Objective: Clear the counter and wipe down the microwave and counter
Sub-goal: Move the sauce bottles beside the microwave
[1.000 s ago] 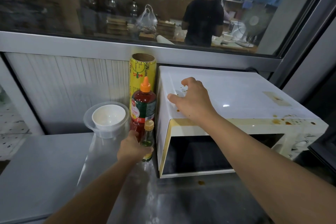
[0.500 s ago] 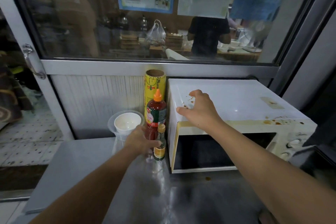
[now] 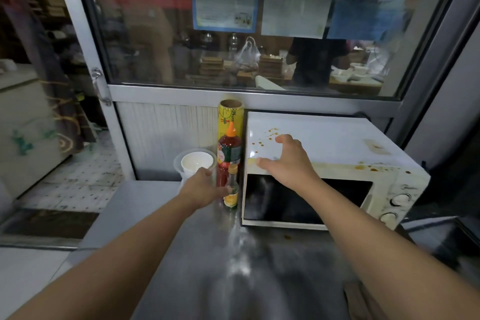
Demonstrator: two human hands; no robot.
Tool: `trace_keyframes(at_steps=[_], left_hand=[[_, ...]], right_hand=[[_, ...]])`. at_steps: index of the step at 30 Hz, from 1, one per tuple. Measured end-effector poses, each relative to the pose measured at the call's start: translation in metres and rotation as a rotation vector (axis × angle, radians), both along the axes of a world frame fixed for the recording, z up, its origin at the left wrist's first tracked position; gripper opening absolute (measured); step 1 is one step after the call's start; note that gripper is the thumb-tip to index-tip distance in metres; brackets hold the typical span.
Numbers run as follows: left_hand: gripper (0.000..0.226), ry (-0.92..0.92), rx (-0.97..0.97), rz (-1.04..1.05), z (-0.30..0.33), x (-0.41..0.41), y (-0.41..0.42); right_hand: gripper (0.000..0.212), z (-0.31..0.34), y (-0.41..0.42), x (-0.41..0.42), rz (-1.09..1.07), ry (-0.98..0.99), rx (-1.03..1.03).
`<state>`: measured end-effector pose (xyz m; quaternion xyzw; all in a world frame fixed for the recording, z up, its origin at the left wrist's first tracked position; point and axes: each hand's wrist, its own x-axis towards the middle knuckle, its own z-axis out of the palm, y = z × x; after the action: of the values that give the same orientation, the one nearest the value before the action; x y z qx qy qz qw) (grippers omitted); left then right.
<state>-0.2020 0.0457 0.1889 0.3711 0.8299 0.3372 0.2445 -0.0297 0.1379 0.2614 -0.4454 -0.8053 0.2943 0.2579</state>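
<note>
A white microwave [image 3: 337,143] with orange sauce spots on its top stands on the steel counter [image 3: 145,205] at the right. My right hand [image 3: 288,161] rests on its top front-left corner with the fingers spread. Left of the microwave stand a red sauce bottle [image 3: 230,148] with an orange cap, a small yellow-labelled bottle [image 3: 232,192] in front of it, and a yellow roll tube [image 3: 230,117] behind. My left hand [image 3: 205,187] curls round the lower part of the red sauce bottle, thumb against the small bottle.
A clear plastic tub [image 3: 179,163] holding a white cup [image 3: 196,161] stands just left of the bottles, touching my left fingers. A glass window in a metal frame [image 3: 233,93] rises behind the counter. A brown drip [image 3: 287,236] lies in front of the microwave.
The view has pulled back and tilted up, showing more window. My right hand has slid a little toward the microwave's front edge. My left hand stays at the bottles.
</note>
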Motion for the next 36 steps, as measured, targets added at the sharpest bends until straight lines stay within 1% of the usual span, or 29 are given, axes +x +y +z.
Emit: trace_keyframes(at_steps=[3,11,16,20,24,28,36], left_hand=[[0.078,0.020,-0.003,0.030,0.005,0.020,-0.015],[0.078,-0.001,0.002,0.112,0.007,0.073,-0.051],[0.081,-0.034,-0.026,0.156,0.000,0.098,-0.073],[0.078,-0.052,-0.042,0.164,-0.006,0.116,-0.085],[0.073,-0.106,-0.021,0.126,-0.005,0.132,-0.089],[0.072,-0.104,-0.010,0.089,-0.006,0.146,-0.091],[0.065,-0.207,0.011,-0.064,-0.017,0.167,-0.089]], right_hand=[[0.074,0.001,-0.007,0.018,0.034,-0.009,0.001],[0.072,-0.003,-0.028,0.065,0.109,0.017,0.003],[0.069,-0.012,-0.042,0.088,0.135,0.030,-0.032],[0.067,-0.021,-0.052,0.106,0.133,0.028,-0.066],[0.066,-0.026,-0.062,0.125,0.104,0.031,-0.079],[0.066,-0.031,-0.072,0.143,0.060,0.015,-0.072],[0.066,-0.050,-0.097,0.179,-0.100,-0.040,-0.083]])
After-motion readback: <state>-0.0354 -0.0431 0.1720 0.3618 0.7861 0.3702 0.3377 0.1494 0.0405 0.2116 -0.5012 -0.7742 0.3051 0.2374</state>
